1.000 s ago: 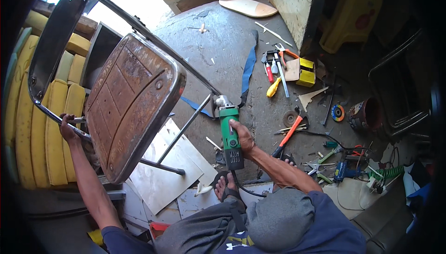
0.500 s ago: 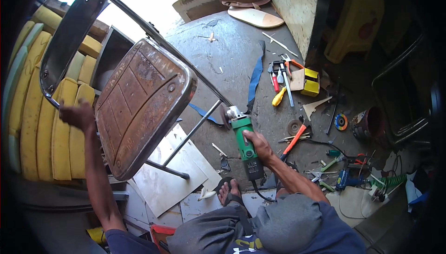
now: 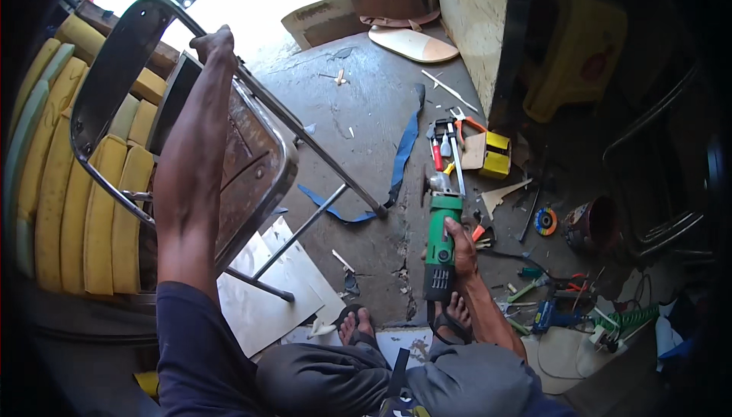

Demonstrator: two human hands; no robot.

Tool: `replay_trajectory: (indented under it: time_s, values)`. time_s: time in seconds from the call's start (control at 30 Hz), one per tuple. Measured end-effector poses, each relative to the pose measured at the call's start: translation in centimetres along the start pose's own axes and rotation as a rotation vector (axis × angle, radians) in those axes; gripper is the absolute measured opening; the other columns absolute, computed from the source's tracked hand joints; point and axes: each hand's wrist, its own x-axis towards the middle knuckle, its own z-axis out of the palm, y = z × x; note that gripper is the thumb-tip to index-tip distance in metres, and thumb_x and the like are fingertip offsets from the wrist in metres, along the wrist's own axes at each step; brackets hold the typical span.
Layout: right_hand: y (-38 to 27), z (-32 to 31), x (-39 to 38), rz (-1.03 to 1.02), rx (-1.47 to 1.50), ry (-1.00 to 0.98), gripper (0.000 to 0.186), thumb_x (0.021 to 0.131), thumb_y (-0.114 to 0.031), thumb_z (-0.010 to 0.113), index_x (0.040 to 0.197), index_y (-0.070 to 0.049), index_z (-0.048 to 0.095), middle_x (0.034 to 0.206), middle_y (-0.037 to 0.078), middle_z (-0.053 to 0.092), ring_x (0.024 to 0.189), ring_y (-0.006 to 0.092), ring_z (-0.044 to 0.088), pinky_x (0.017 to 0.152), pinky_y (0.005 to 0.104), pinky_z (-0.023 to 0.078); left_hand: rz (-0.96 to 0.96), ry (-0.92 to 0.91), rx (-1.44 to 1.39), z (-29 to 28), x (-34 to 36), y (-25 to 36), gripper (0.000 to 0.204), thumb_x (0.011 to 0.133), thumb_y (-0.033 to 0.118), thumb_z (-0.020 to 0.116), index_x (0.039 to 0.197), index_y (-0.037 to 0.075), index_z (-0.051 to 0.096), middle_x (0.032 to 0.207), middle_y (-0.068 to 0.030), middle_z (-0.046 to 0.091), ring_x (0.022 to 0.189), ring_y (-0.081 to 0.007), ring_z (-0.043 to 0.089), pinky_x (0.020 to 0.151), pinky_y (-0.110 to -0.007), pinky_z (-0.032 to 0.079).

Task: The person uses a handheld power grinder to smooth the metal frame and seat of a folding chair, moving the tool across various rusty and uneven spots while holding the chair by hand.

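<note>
A metal folding chair (image 3: 259, 171) with a rusty seat pan and a worn chrome tube frame stands tilted at the left. My left arm reaches across it, and my left hand (image 3: 216, 42) is closed round the far side of the tube frame near the backrest. In my right hand (image 3: 461, 248) is a green angle grinder (image 3: 439, 243), its disc end pointing away from me. The grinder is held over the floor, to the right of the chair and apart from it. My forearm hides part of the seat.
Yellow foam pads (image 3: 72, 188) are stacked at the left. White sheets (image 3: 282, 287) lie under the chair legs. A blue strap (image 3: 404, 158) crosses the floor. Right of it are pliers, a yellow box (image 3: 496, 154), a coloured flap disc (image 3: 545, 221), a blue glue gun (image 3: 555, 315) and cables.
My left hand has gone from the near left of the backrest to the far side of the frame. The grinder has moved right, away from the chair, and the chair has turned slightly.
</note>
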Motion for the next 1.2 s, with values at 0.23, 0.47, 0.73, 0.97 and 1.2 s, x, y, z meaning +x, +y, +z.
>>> replay_trajectory:
  time_s: [0.23, 0.47, 0.73, 0.97, 1.2]
  values:
    - [-1.4, -0.7, -0.7, -0.083, -0.094, 0.066, 0.050, 0.100, -0.052, 0.058, 0.102, -0.002, 0.061, 0.076, 0.009, 0.066, 0.059, 0.0212, 0.071, 0.055, 0.0324, 0.059, 0.601, -0.742, -0.777, 2.5, -4.4, -0.8, 0.019, 0.094, 0.017, 0.072, 0.099, 0.007, 0.057, 0.078, -0.0006, 0.062, 0.059, -0.0179, 0.064, 0.055, -0.037, 0.058]
    - [-0.3, -2.3, -1.8, -0.088, -0.173, 0.111, 0.044, 0.099, -0.047, 0.062, 0.112, -0.005, 0.057, 0.078, 0.008, 0.064, 0.060, 0.0195, 0.071, 0.055, 0.0304, 0.059, 0.425, -0.825, -0.480, -3.9, -23.6, 13.0, 0.015, 0.097, 0.019, 0.065, 0.100, 0.005, 0.059, 0.072, -0.0071, 0.057, 0.058, -0.0183, 0.058, 0.050, -0.031, 0.048]
    - [1.1, -1.5, -2.2, -0.051, -0.310, -0.020, 0.046, 0.099, -0.043, 0.063, 0.125, -0.007, 0.054, 0.084, 0.006, 0.061, 0.061, 0.0185, 0.069, 0.053, 0.0301, 0.056, 0.316, -0.986, -0.775, -9.6, -20.3, 14.5, 0.014, 0.098, 0.014, 0.062, 0.104, 0.001, 0.064, 0.075, -0.0053, 0.061, 0.064, -0.0193, 0.063, 0.064, -0.035, 0.056]
    - [2.2, 4.4, -2.5, -0.033, -0.799, -0.232, 0.067, 0.092, -0.049, 0.069, 0.137, -0.003, 0.049, 0.105, 0.019, 0.068, 0.095, 0.0315, 0.069, 0.084, 0.0429, 0.054, 0.951, -0.863, -0.142, -16.0, -10.5, 14.6, 0.018, 0.102, 0.025, 0.062, 0.103, 0.008, 0.066, 0.078, -0.0046, 0.063, 0.066, -0.0147, 0.061, 0.060, -0.026, 0.055]
    - [4.7, 13.6, -0.4, -0.013, -0.932, -0.571, 0.076, 0.090, -0.042, 0.070, 0.149, -0.005, 0.041, 0.110, 0.028, 0.070, 0.098, 0.0417, 0.071, 0.090, 0.0476, 0.054, 0.908, -0.774, -0.233, -13.3, -7.1, 13.2, 0.024, 0.096, 0.029, 0.067, 0.104, 0.006, 0.065, 0.090, -0.0063, 0.065, 0.079, -0.0148, 0.064, 0.074, -0.025, 0.056]
